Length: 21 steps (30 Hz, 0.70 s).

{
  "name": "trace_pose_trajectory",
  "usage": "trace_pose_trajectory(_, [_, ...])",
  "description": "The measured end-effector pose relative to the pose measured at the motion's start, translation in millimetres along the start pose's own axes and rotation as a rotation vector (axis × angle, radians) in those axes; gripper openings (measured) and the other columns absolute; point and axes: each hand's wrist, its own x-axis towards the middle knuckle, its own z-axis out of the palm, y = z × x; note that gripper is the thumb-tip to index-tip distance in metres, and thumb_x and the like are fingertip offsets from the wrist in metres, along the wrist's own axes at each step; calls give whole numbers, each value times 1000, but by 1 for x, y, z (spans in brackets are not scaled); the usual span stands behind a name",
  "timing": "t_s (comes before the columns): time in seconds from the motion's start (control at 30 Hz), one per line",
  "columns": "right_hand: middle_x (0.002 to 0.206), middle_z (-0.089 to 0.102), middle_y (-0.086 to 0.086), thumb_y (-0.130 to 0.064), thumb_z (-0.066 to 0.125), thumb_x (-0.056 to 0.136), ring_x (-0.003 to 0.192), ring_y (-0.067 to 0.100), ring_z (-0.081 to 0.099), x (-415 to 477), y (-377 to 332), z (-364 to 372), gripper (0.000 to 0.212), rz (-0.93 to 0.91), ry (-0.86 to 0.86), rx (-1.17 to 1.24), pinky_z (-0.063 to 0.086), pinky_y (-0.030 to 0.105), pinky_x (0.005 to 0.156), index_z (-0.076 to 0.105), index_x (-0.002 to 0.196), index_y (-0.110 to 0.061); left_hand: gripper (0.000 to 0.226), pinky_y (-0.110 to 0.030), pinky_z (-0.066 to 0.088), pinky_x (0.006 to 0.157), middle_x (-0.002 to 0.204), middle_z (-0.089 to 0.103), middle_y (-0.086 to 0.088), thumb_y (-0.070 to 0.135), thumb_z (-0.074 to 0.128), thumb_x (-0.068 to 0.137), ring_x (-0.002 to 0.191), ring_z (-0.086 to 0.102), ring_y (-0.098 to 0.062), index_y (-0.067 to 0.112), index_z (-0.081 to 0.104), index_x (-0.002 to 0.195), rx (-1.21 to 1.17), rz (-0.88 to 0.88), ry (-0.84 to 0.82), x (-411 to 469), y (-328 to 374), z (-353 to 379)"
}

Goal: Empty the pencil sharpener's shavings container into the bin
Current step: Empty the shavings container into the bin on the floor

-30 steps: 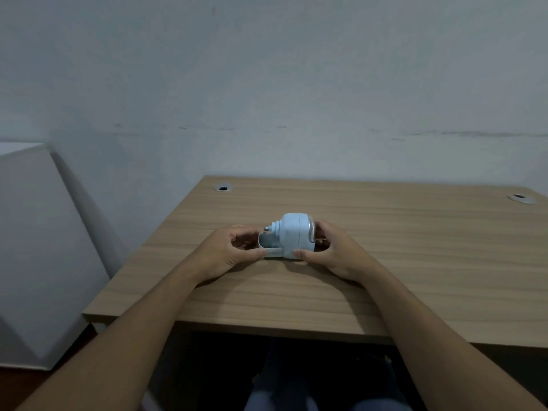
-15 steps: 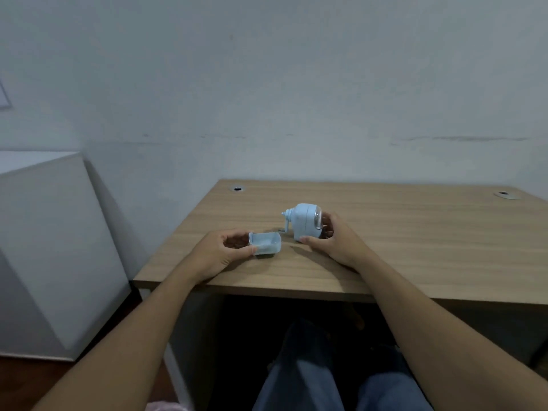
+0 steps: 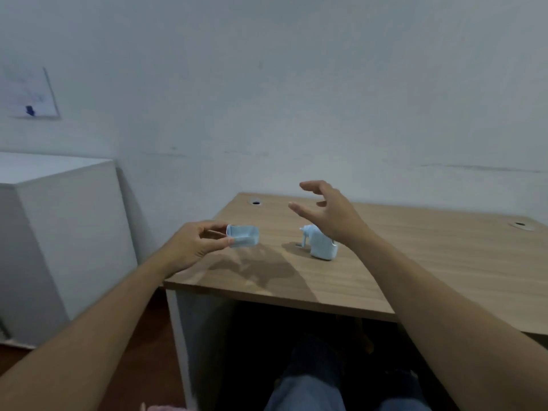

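Change since earlier frame: shavings container [image 3: 243, 236] now lifted clear of the worktop [image 3: 415, 262] and carried toward the left edge; right hand [image 3: 329, 215] has released the pencil sharpener [image 3: 321, 246] and risen above it.
Left hand [image 3: 195, 247]: closed in a pinch on the near end of the shavings container, thumb below, fingers on top; left of frame centre.
Right hand: spread wide, fingers apart, holding nothing; centre of frame, above the sharpener, partly hiding it.
Shavings container location: in the air over the left edge of the worktop, roughly level, long axis pointing right; contents cannot be told from this view.
Pencil sharpener location: standing on the worktop, centre of frame, well apart from the container.
Handling, container: judged light, thin rigid plastic, smooth and somewhat slippery; unlikely to break, but loose shavings will spill if tilted early.
Grip point: the short end wall or the two long sides; keep the open side up during transport.
Bin: not visible in frame; its position cannot be told.
Cabinet [image 3: 59, 232]: white, left of frame, beside the worktop.
Next step, judged: carry level to the bin, then invert.
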Motion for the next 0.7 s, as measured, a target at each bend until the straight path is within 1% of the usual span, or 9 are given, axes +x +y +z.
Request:
trace_pose_trajectory(0.1, [142, 69, -12, -59, 79, 93, 134, 6, 62, 10, -32, 29, 65, -69, -93, 8, 55, 36, 111, 64, 146, -25, 50, -28, 61, 103, 124, 82, 9, 34, 82, 96, 112, 76, 1, 23, 72, 144, 15, 8, 47, -11, 3, -35])
trace_pose_trajectory(0.17, [138, 71, -10, -58, 81, 92, 125, 8, 68, 13, -54, 54, 65, -82, -165, 49, 57, 35, 109, 65, 145, -23, 48, -22, 61, 99, 124, 82, 9, 34, 80, 97, 112, 75, 2, 24, 73, 144, 33, 15, 69, -22, 3, -57])
trace_pose_trajectory(0.23, [138, 72, -10, -62, 81, 90, 118, 7, 72, 13, -74, 80, 71, -78, -268, 93, 60, 36, 107, 64, 147, -25, 47, -14, 58, 90, 127, 80, 9, 33, 79, 99, 116, 75, -3, 25, 72, 144, 61, 21, 98, -34, 1, -75])
trace_pose_trajectory(0.3, [141, 71, -11, -67, 80, 88, 114, 3, 74, 12, -90, 107, 76, -94, -358, 107, 63, 37, 104, 61, 151, -27, 46, -18, 55, 93, 129, 78, 8, 33, 77, 100, 120, 73, -9, 24, 71, 145, 88, 23, 119, -47, -6, -89])
trace_pose_trajectory(0.37, [142, 71, -10, -66, 79, 89, 110, 4, 76, 9, -105, 134, 77, -116, -422, 115, 65, 36, 100, 60, 152, -27, 46, -26, 56, 99, 129, 78, 9, 35, 77, 99, 122, 72, -9, 25, 72, 144, 101, 12, 137, -63, -14, -103])
trace_pose_trajectory(0.43, [140, 72, -10, -61, 80, 91, 108, 6, 77, 5, -117, 162, 74, -133, -445, 132, 66, 36, 97, 59, 152, -26, 45, -29, 57, 102, 127, 80, 12, 36, 79, 98, 121, 73, -7, 27, 74, 142, 95, -19, 164, -78, -27, -118])
trace_pose_trajectory(0.57, [134, 74, -11, -45, 81, 96, 104, 9, 77, -6, -132, 217, 59, -149, -457, 172, 68, 37, 94, 62, 148, -26, 41, -26, 58, 99, 126, 81, 16, 33, 81, 97, 118, 75, -3, 31, 76, 138, 68, -89, 203, -112, -64, -141])
trace_pose_trajectory(0.67, [131, 72, -15, -41, 82, 97, 98, 10, 78, -17, -138, 250, 52, -132, -488, 235, 69, 28, 79, 64, 144, -28, 38, -23, 57, 98, 125, 81, 17, 28, 83, 96, 116, 76, -2, 34, 77, 133, 18, -146, 208, -132, -91, -151])
trace_pose_trajectory(0.7, [134, 72, -12, -41, 82, 97, 97, 10, 79, -21, -139, 261, 54, -138, -492, 234, 67, 26, 79, 63, 146, -27, 38, -23, 57, 99, 124, 82, 18, 28, 84, 95, 115, 76, -2, 35, 77, 132, 7, -162, 213, -139, -101, -154])
